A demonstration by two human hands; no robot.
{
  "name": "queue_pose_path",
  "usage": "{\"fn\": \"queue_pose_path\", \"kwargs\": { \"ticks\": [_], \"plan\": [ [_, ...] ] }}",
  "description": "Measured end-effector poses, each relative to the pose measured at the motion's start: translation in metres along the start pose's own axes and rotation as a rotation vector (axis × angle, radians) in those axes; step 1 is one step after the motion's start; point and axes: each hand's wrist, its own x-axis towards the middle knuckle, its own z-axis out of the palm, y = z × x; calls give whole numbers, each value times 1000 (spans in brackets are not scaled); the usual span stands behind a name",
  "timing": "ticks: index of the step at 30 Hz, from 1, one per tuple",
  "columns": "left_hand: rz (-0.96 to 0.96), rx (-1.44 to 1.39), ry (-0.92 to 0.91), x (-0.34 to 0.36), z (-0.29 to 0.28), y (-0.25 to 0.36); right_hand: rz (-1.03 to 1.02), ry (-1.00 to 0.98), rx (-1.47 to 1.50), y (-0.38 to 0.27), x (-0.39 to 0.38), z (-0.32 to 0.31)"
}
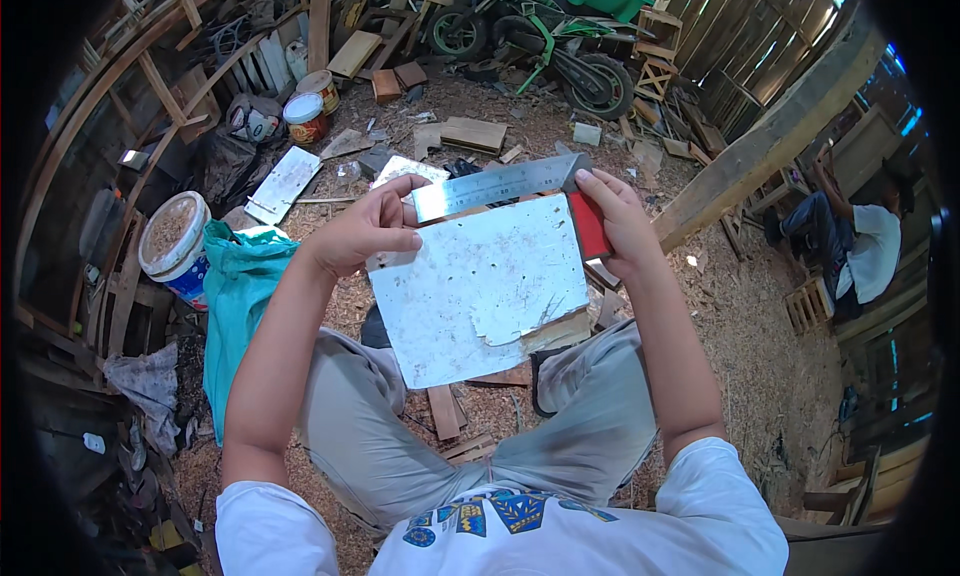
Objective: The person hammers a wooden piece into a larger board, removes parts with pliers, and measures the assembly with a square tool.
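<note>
- Left hand [365, 231] is curled shut round the left edge of the board [480, 286], thumb on its white face, fingers pinching the blade end of the square [520, 191] too.
- Right hand [615, 221] is closed on the square's red stock, pressing it against the board's right edge, most likely so the steel blade lies true across the top.
- The board sits above the lap, between both hands, tilted up toward the camera; its white facing is chipped and peeling at the lower right corner.
- Holding it from both sides looks like a way to keep board and square from slipping, since there is nothing under them.
- Count: 1 board, 1 square, 2 hands on them.
- On the sawdust floor [760, 376]: 1 white bucket [175, 241] beside 1 teal sack [240, 286], 2 tins [310, 106] further off, 1 green motorbike [540, 36] at the back.
- Another person [860, 246] sits at the right, well apart.
</note>
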Motion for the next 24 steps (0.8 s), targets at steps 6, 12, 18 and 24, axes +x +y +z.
{"fn": "queue_pose_path", "kwargs": {
  "ticks": [6,12,18,24],
  "plan": [
    [-34,-17,95,-1,1,10,104,-1,40,4,-1,-2],
    [-17,-20,200,-1,-20,-6,136,-140,-146,11,-8,10],
    [161,-773,-62,0,-15,3,65,-85,142,22,-1,11],
    [283,-913,416,21,68,-9,107,185,459,44,22,10]
  ]
}}
